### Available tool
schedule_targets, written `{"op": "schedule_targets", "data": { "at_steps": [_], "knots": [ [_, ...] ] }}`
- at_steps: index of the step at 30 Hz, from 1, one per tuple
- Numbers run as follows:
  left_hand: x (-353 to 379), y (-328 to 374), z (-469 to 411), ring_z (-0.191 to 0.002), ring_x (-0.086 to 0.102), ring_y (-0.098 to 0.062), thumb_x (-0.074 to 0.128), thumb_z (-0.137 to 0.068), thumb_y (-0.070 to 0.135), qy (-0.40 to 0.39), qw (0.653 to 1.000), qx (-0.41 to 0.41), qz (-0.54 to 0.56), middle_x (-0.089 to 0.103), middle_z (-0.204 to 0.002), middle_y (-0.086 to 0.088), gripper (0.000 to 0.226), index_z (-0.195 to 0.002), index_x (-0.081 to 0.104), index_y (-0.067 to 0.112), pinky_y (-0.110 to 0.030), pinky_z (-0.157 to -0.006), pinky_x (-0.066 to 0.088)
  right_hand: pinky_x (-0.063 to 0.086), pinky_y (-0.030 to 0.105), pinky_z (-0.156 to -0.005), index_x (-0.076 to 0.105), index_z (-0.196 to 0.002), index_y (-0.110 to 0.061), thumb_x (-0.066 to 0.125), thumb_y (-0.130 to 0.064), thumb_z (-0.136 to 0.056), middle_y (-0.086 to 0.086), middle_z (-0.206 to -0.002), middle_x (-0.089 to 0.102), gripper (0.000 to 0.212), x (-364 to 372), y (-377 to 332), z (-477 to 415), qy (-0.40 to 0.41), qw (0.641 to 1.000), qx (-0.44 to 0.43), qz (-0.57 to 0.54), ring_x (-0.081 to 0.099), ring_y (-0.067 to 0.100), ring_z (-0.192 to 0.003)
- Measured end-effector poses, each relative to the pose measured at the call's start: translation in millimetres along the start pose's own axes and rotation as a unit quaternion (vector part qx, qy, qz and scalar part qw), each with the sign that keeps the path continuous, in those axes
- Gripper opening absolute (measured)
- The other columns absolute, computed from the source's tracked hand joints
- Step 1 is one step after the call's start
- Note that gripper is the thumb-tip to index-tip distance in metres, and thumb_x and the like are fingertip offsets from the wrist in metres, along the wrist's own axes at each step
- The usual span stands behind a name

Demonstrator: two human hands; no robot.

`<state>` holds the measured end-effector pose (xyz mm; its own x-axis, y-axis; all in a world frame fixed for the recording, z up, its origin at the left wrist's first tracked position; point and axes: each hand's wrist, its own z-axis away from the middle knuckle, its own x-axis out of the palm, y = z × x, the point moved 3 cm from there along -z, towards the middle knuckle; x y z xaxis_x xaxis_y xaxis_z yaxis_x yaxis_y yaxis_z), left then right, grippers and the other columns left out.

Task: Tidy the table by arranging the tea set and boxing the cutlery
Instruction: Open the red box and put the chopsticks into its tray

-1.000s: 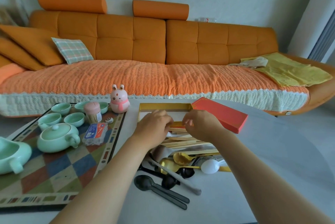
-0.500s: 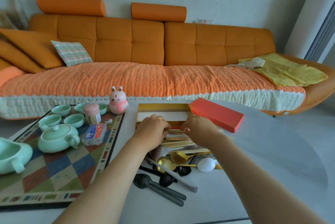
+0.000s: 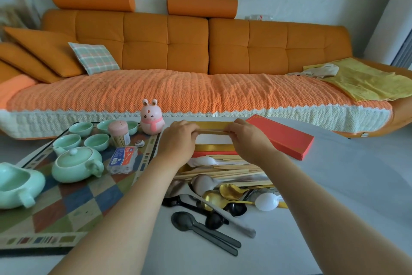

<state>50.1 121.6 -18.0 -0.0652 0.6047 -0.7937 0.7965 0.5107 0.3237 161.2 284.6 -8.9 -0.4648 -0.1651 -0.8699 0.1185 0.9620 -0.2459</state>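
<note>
**Over the open box, a bundle of chopsticks between two hands**

Above the gold-lined box (image 3: 211,141) I held a small bundle of wooden chopsticks (image 3: 211,131) level, my left hand (image 3: 178,141) pinching one end and my right hand (image 3: 247,141) pinching the other, fingers closed around the tips with nothing else in either hand. The sticks hung just over the box's white floor, not yet touching it as far as I could tell. I judged them light, stiff and smooth, apt to fan apart or roll if I squeezed only the middle, so gripping both ends kept them square. Just nearer to me than my grip lay the rest of the chopstick pile (image 3: 234,171), and closer still the spoons (image 3: 225,196), gold, white and black, tangled together. The metal ones looked heavier and slippery; I reckoned each was best lifted by its handle. Beside my right hand rested the red lid (image 3: 281,139). Well off past my left hand sat the tea set (image 3: 75,163) on its tray, glazed and breakable.
</note>
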Motion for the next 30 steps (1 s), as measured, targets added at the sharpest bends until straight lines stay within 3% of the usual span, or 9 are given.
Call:
{"op": "schedule_targets", "data": {
  "at_steps": [5,9,12,16,19,21,24,27,30],
  "knots": [
    [6.9,-7.1,2.4,-0.112,0.050,-0.022,0.056,-0.095,0.015,0.010,1.000,0.008,-0.019,0.055,-0.121,0.000,0.031,-0.124,0.064,0.021,-0.037,-0.089,0.046,0.053,0.045,-0.077,0.070,-0.113,-0.014,0.045,0.004,-0.094,0.006,-0.100,0.064,0.037,19.3,5.3,-13.7,-0.023,0.999,0.012,-0.019,0.060,0.027,-0.087],
    [17.7,-7.2,3.7,-0.111,0.053,-0.019,0.047,-0.100,0.025,-0.053,0.998,0.026,0.001,0.059,-0.118,0.003,0.028,-0.118,0.068,0.022,-0.039,-0.095,0.042,0.053,0.036,-0.086,0.069,-0.119,-0.017,0.042,0.004,-0.095,0.004,-0.112,0.069,0.042,27.2,10.0,-23.7,-0.074,0.994,0.077,-0.028,0.063,0.023,-0.100],
    [24.1,-6.1,5.1,-0.106,0.056,-0.022,0.037,-0.103,0.030,-0.110,0.993,0.039,-0.030,0.066,-0.109,0.002,0.034,-0.109,0.070,0.024,-0.037,-0.095,0.037,0.053,0.035,-0.088,0.068,-0.119,-0.014,0.038,0.003,-0.097,0.001,-0.105,0.067,0.041,28.9,8.1,-24.0,-0.096,0.988,0.088,-0.083,0.062,0.018,-0.096],
    [24.2,-3.5,3.9,-0.112,0.052,-0.021,0.040,-0.101,0.033,-0.104,0.994,0.029,-0.029,0.064,-0.113,0.004,0.032,-0.113,0.069,0.026,-0.038,-0.095,0.036,0.049,0.028,-0.091,0.067,-0.120,-0.014,0.039,-0.005,-0.100,0.005,-0.118,0.067,0.035,26.0,6.4,-19.6,-0.114,0.983,0.095,-0.109,0.061,0.018,-0.107],
    [20.8,5.5,2.5,-0.116,0.048,-0.020,0.049,-0.098,0.033,-0.099,0.994,0.033,-0.023,0.059,-0.118,0.005,0.027,-0.117,0.066,0.027,-0.038,-0.098,0.036,0.047,0.025,-0.087,0.070,-0.112,-0.016,0.044,-0.003,-0.096,0.002,-0.116,0.067,0.034,17.4,4.5,-13.2,-0.080,0.987,0.083,-0.110,0.060,0.017,-0.106],
    [16.7,16.7,3.5,-0.113,0.047,-0.019,0.053,-0.095,0.030,-0.087,0.995,0.053,-0.017,0.057,-0.113,0.005,0.021,-0.112,0.066,0.026,-0.036,-0.096,0.037,0.048,0.029,-0.079,0.073,-0.097,-0.018,0.046,0.001,-0.088,-0.001,-0.102,0.066,0.035,7.8,1.3,-8.5,-0.044,0.991,0.061,-0.107,0.060,0.016,-0.092],
    [11.8,35.7,7.5,-0.102,0.046,-0.013,0.055,-0.096,0.028,-0.089,0.993,0.079,0.000,0.053,-0.103,0.006,0.014,-0.103,0.067,0.025,-0.029,-0.078,0.036,0.045,0.030,-0.069,0.073,-0.085,-0.018,0.050,-0.001,-0.081,-0.010,-0.082,0.058,0.029,-6.8,-5.4,0.1,-0.054,0.994,0.044,-0.090,0.056,0.013,-0.078],
    [13.1,50.3,13.0,-0.091,0.053,-0.011,0.053,-0.096,0.034,-0.139,0.987,0.079,0.019,0.053,-0.096,0.009,0.017,-0.099,0.068,0.027,-0.029,-0.065,0.040,0.052,0.030,-0.071,0.074,-0.087,-0.024,0.050,-0.008,-0.082,-0.008,-0.090,0.067,0.029,-17.7,-6.1,13.9,-0.124,0.988,0.061,-0.075,0.061,0.013,-0.083],
    [18.2,56.6,19.1,-0.089,0.057,-0.010,0.054,-0.092,0.045,-0.187,0.979,0.081,0.014,0.057,-0.095,0.014,0.020,-0.095,0.069,0.033,-0.029,-0.069,0.049,0.049,0.023,-0.072,0.075,-0.088,-0.033,0.049,-0.015,-0.080,-0.014,-0.098,0.068,0.033,-22.7,2.2,30.7,-0.187,0.979,0.070,-0.048,0.059,0.004,-0.084]
  ]
}}
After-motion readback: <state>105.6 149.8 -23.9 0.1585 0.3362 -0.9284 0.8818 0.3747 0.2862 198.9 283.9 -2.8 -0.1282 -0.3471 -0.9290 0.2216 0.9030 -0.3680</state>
